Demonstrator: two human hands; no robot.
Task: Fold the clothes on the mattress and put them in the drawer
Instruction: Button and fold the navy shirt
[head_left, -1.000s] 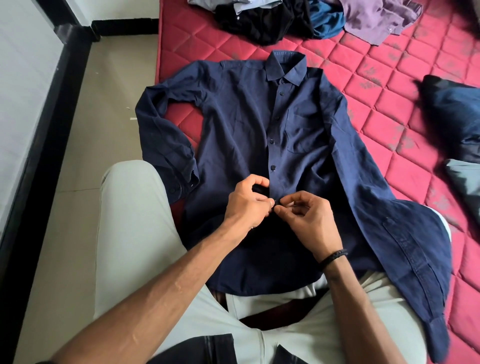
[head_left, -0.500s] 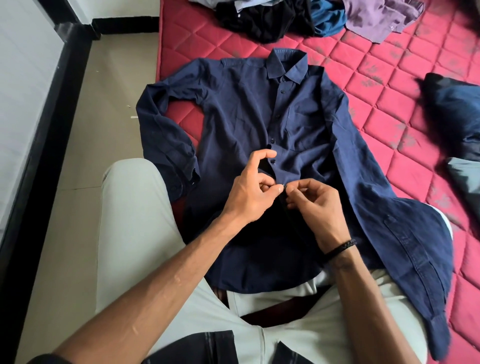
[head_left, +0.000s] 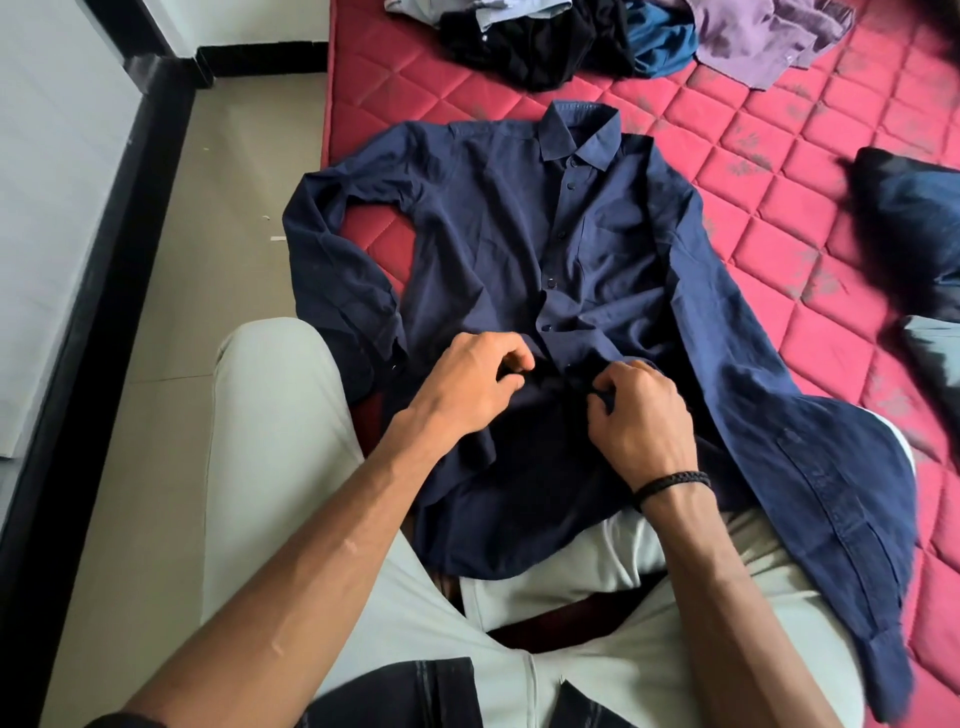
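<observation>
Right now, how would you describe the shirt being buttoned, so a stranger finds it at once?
On the red quilted mattress, look nearest the person's lap. The navy shirt lies spread flat, collar away, both hands at its placket. Unlike the crumpled pile beyond it, it is laid out whole.

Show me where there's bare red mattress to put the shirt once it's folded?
Bare mattress shows between the navy shirt and the dark pillow, below the clothes pile. A small patch lies inside the shirt's bent sleeve. The top edge is crowded with clothes, and near both hands the shirt covers everything.
</observation>
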